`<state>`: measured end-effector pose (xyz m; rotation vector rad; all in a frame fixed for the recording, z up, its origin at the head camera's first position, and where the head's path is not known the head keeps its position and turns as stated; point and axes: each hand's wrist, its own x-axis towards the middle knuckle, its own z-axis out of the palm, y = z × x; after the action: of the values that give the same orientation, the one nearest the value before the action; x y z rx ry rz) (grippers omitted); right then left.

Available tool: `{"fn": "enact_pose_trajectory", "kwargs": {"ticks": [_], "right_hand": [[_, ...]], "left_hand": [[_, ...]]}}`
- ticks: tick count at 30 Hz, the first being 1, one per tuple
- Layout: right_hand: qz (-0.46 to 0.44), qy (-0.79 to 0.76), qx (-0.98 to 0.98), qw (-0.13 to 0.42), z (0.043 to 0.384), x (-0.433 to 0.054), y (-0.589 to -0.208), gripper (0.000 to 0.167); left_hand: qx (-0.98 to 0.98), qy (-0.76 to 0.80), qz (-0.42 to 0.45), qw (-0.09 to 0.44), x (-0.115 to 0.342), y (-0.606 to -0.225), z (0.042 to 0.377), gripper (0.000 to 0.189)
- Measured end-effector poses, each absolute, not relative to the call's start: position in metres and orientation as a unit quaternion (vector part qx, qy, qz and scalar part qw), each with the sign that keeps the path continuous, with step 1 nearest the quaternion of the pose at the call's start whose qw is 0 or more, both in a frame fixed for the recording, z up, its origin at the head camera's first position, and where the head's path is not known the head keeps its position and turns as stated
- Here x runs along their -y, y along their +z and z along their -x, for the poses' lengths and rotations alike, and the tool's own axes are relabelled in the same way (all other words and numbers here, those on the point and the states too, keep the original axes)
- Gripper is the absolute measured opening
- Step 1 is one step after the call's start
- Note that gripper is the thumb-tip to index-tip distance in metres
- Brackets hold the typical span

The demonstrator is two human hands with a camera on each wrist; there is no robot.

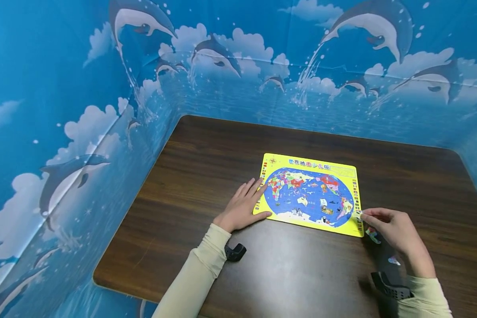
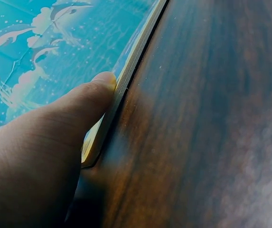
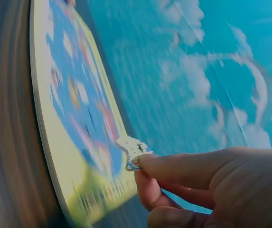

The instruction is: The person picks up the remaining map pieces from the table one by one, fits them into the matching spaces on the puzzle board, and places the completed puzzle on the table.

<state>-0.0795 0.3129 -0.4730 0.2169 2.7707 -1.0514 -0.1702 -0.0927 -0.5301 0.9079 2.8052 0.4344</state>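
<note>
A yellow-bordered world map puzzle board (image 1: 314, 223) lies flat on the brown table. My left hand (image 1: 244, 206) rests on the board's left edge with its fingers spread; in the left wrist view the thumb (image 2: 95, 97) lies along the board's edge. My right hand (image 1: 395, 232) is at the board's lower right edge. Between thumb and finger it pinches a small pale puzzle piece (image 3: 135, 151), seen in the right wrist view held just above the board. Two loose puzzle pieces, a colourful one (image 1: 372, 235) and a pale one (image 1: 394, 261), lie on the table beside the right hand.
The dark wood table (image 1: 175, 212) has rounded corners. A blue cloth printed with dolphins (image 1: 222, 57) rises behind it and along its left side. Each wrist bears a black strap mount, one at the left wrist (image 1: 235, 252) and one at the right (image 1: 391, 287).
</note>
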Motion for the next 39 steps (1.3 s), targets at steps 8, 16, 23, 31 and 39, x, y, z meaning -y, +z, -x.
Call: {"fn": "enact_pose_trajectory", "kwargs": {"ticks": [8,16,23,31,39], "right_hand": [[-0.048,-0.391,-0.912,0.114,0.121,-0.251,-0.473,0.041],[-0.023,-0.410,-0.907,0.094,0.143,-0.213,-0.483,0.029],[-0.030,-0.385,-0.918,0.088,0.144,-0.197,-0.485,0.026],[-0.030,-0.363,-0.927,0.087,0.145,-0.189,-0.482,0.024],[-0.031,-0.353,-0.932,0.077,0.146,-0.186,-0.485,0.022]], "left_hand": [[-0.939,0.144,-0.300,0.083,0.094,-0.532,0.171,0.089],[-0.939,0.141,-0.301,0.087,0.093,-0.532,0.171,0.090],[-0.938,0.137,-0.304,0.091,0.093,-0.531,0.171,0.090],[-0.937,0.140,-0.305,0.091,0.094,-0.529,0.171,0.088],[-0.939,0.135,-0.303,0.092,0.093,-0.528,0.171,0.088]]}}
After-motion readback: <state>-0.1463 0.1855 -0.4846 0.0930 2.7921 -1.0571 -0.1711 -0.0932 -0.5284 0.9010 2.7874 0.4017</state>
